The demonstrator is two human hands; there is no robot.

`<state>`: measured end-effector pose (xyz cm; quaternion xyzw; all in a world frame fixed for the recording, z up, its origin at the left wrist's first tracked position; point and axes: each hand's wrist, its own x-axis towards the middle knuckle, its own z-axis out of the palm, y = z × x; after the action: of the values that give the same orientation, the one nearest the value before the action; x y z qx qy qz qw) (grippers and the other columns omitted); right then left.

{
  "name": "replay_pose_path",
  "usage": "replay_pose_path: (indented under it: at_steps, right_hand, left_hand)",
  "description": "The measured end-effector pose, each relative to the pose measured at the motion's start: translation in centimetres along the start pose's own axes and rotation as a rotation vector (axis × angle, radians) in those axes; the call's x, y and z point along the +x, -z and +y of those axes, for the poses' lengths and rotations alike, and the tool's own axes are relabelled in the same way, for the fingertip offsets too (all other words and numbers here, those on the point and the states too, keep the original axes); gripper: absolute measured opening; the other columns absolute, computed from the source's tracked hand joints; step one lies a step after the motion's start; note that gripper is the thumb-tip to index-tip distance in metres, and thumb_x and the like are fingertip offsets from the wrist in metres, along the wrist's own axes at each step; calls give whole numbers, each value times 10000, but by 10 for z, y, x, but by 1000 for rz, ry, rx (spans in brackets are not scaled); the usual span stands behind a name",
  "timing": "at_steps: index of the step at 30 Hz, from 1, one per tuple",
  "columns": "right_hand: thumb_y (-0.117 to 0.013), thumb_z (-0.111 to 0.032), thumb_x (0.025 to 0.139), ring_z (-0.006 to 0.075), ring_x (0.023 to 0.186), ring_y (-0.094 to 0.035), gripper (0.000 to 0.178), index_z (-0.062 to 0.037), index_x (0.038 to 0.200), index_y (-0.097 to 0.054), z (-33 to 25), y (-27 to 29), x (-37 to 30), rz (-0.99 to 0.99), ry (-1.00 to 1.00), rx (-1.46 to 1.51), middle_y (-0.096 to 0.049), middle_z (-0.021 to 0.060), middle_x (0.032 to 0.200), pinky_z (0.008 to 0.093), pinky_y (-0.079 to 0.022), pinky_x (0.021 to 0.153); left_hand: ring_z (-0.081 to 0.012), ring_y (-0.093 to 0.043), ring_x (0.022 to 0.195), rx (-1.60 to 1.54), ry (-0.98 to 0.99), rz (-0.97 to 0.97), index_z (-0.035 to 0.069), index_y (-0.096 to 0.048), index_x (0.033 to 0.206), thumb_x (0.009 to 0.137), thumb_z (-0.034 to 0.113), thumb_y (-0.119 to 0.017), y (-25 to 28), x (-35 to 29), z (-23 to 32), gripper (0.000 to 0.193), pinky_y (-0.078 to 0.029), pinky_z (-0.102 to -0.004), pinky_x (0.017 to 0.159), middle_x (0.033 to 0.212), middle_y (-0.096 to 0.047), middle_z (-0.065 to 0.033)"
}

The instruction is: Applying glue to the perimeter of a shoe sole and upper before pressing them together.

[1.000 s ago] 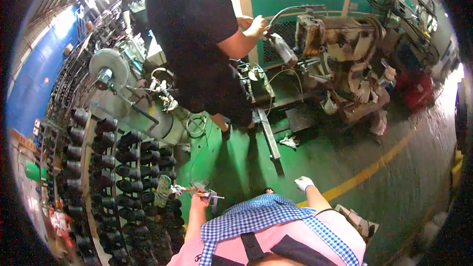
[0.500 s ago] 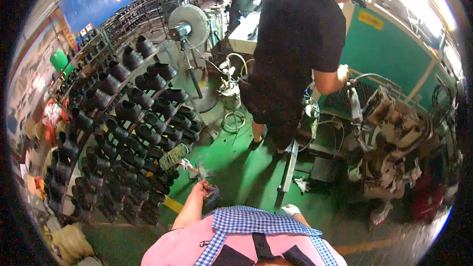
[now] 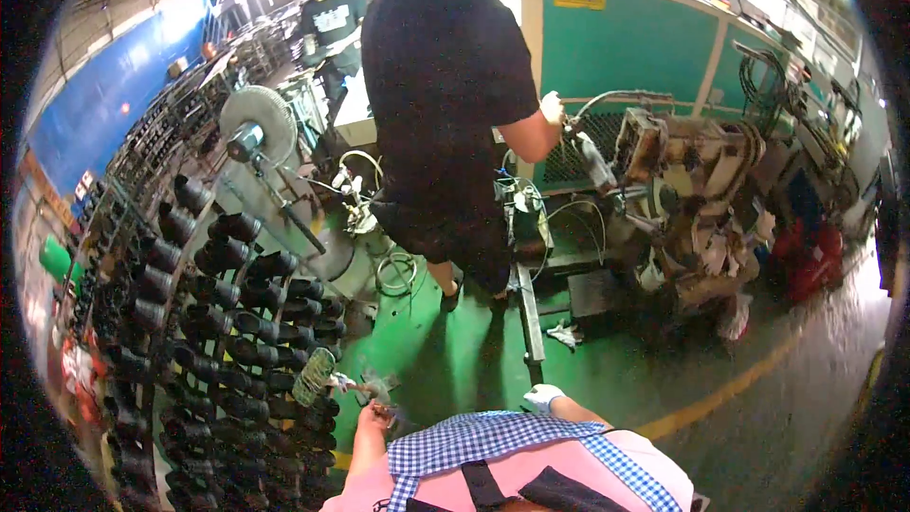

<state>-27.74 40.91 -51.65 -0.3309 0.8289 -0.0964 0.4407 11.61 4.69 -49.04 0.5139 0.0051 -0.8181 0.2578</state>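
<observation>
My left hand (image 3: 376, 415) is low in the view, left of my checked apron. Its bare fingers are curled by a dark, blurred item that I cannot make out. Just beyond that hand is a stand with an oval yellow-green top (image 3: 314, 376), a whitish cloth on its post and a blurred metal foot on the green floor. My right hand (image 3: 543, 397), in a white glove, hangs right of the apron, close to the end of a long metal bar (image 3: 531, 322). How its fingers are set does not show.
Racks of black shoes (image 3: 237, 322) fill the left. A standing fan (image 3: 258, 128) is behind them. A person in black (image 3: 445, 114) stands ahead, holding a hose-fed tool. Worn machinery (image 3: 697, 190) is at the right, and another person (image 3: 334, 24) is farther back.
My view has swung to the right, so racks, fan and people sit farther left and more machinery and floor show. Both hands stay low in front of my body.
</observation>
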Motion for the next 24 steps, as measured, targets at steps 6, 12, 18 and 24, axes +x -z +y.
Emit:
replay_pose_path:
  at_steps: [6, 12, 18, 24]
  right_hand:
    - [-571, -473, 894, 358, 977, -703, 446, -96, 1024, -772, 27, -7, -26, -2, -140, 127, -746, 165, 1037, 445, -534, 875]
    - [-565, -493, 868, 351, 1105, -684, 503, -110, 1124, -768, 49, -22, -64, -13, -315, 248, -713, 181, 1201, 427, -528, 960]
    - [-571, -509, 879, 345, 1203, -640, 547, -109, 1217, -727, 75, -41, -87, 45, -315, 263, -674, 173, 1296, 433, -505, 1015]
    - [-587, -522, 881, 358, 1193, -641, 560, -97, 1217, -729, 95, -45, -104, 145, -410, 337, -684, 178, 1279, 433, -498, 1032]
  left_hand:
    - [-260, -612, 679, 385, -228, -44, 135, -554, 826, 1028, 309, -563, -21, -16, -13, 267, -562, -477, 706, 720, -586, -50]
    - [-280, -662, 773, 876, -593, -233, 89, -587, 942, 1000, 217, -578, -38, -35, -31, 141, -589, -455, 730, 851, -649, -89]
    - [-260, -669, 922, 1859, -746, -544, -10, -620, 1188, 932, -2, -496, -78, -96, -35, 285, -542, -349, 830, 1031, -704, -107]
    - [-160, -670, 828, 1554, -462, -424, 32, -609, 976, 920, 15, -579, -83, -98, -64, 65, -552, -333, 765, 930, -692, -60]
